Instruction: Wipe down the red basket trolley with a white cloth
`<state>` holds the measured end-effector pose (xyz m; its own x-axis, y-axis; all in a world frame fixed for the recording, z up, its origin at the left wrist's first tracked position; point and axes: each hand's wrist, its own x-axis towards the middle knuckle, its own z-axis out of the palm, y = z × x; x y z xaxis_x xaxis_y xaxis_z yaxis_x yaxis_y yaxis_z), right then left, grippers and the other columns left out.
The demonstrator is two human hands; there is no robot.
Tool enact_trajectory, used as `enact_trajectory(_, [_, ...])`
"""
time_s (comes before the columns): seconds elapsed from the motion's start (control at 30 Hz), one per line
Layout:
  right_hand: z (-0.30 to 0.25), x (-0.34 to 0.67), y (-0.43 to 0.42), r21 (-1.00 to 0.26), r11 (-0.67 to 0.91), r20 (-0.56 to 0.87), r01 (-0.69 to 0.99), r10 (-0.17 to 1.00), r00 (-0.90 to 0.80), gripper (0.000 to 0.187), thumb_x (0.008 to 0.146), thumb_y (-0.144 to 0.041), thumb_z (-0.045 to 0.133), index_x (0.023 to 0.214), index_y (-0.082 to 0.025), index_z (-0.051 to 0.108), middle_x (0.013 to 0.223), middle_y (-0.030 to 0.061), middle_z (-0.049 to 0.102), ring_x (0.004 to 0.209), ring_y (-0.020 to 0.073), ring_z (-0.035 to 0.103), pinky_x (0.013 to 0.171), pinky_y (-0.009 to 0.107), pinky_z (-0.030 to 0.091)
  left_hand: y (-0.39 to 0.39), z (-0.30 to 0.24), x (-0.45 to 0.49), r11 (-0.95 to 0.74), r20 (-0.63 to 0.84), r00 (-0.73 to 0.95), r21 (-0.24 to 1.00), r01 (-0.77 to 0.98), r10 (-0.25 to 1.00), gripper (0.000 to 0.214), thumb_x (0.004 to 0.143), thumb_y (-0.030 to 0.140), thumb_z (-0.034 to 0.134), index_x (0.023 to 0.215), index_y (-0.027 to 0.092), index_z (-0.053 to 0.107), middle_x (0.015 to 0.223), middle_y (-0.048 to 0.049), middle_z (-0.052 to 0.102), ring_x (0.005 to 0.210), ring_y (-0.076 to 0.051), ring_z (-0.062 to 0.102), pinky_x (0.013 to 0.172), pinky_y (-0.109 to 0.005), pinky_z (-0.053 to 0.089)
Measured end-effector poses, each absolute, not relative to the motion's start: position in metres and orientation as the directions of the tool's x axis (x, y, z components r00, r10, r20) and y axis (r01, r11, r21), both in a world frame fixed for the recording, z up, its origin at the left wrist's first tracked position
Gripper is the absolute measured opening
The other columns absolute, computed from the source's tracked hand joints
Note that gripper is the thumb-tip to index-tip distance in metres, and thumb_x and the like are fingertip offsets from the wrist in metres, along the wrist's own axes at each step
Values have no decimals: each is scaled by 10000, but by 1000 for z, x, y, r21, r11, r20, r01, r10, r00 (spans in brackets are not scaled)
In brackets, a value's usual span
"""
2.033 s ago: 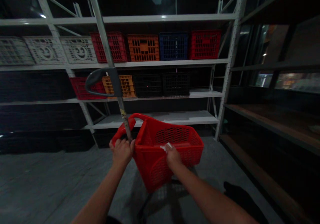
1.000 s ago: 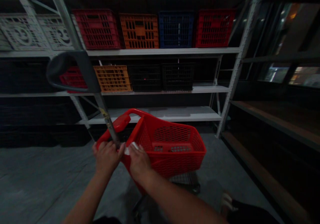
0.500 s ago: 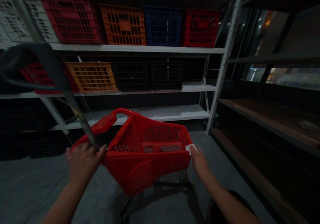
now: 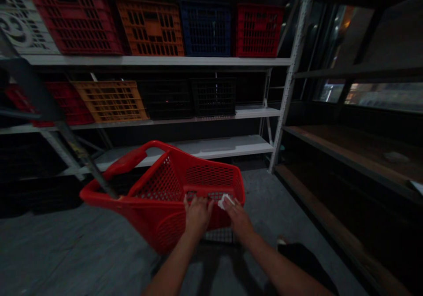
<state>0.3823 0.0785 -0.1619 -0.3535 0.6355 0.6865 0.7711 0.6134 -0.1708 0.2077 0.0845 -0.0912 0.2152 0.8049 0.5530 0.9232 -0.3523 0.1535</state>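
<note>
A red plastic shopping cart (image 4: 158,214) with perforated basket walls stands in front of me, its handle toward the left. My left hand (image 4: 198,212) is closed over the near rim of the basket, around its middle, with the fingertips on the inner side. Just right of it, my right hand (image 4: 236,214) presses a crumpled white cloth or tissue (image 4: 225,201) against the same rim, near the basket's right end. Nothing can be seen lying in the basket.
A grey pole with a dark looped grip (image 4: 36,89) rises across the cart's handle end. Behind stands a white metal rack (image 4: 198,61) with red, orange, blue and black crates. Dark shelving with brown boards (image 4: 357,155) runs along the right.
My left hand has left the handle end and moved right to the middle of the near rim. My right hand has slid the white cloth leftward along the rim. The view has shifted slightly.
</note>
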Motion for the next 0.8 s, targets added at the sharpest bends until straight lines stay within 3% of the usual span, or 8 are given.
enact_trajectory(0.17, [-174, 425, 89, -234, 533, 683, 813, 685, -253, 515, 820, -39, 278, 1293, -186, 421, 1268, 90, 510, 1237, 170, 390, 1016, 463, 328, 94, -92, 194, -388, 527, 258, 152, 909, 810, 314, 835, 401, 390, 756, 211, 626, 801, -59, 668, 884, -229, 544, 968, -490, 193])
enact_trajectory(0.3, [-186, 406, 72, -292, 537, 702, 791, 682, -204, 503, 853, -96, 274, 1342, -190, 343, 1330, 88, 439, 1265, 170, 345, 1030, 439, 318, 96, -93, 184, -380, 530, 247, 156, 912, 811, 324, 820, 438, 408, 738, 210, 625, 790, -56, 673, 870, -225, 544, 966, -478, 187])
enact_trajectory(0.4, [-190, 392, 55, -268, 610, 688, 746, 663, -295, 511, 858, -92, 256, 1361, -172, 304, 1374, 81, 377, 1299, 163, 275, 1050, 425, 292, 96, -94, 172, -361, 538, 226, 160, 919, 812, 357, 826, 464, 390, 740, 210, 626, 787, -52, 678, 867, -217, 547, 967, -462, 186])
enact_trajectory(0.53, [-183, 411, 76, -173, 714, 615, 678, 616, -492, 526, 823, -50, 274, 1320, -183, 380, 1353, 58, 411, 1293, 144, 286, 1062, 407, 268, 94, -95, 148, -351, 519, 222, 164, 922, 826, 385, 837, 446, 370, 673, 212, 628, 726, -44, 675, 822, -205, 557, 951, -458, 201])
enact_trajectory(0.7, [-170, 430, 130, -261, 557, 626, 789, 719, -301, 528, 780, -4, 264, 1238, -139, 490, 1288, 97, 487, 1240, 171, 384, 1045, 431, 281, 88, -96, 129, -357, 524, 219, 177, 917, 823, 353, 837, 406, 373, 718, 223, 650, 728, -37, 679, 823, -197, 563, 958, -463, 195])
enact_trajectory(0.8, [-175, 404, 110, -308, 584, 683, 751, 685, -252, 481, 833, -62, 275, 1275, -142, 447, 1308, 103, 463, 1249, 179, 371, 1038, 429, 302, 87, -98, 124, -356, 530, 214, 180, 917, 820, 351, 839, 395, 370, 714, 221, 649, 722, -32, 676, 826, -192, 561, 970, -463, 185])
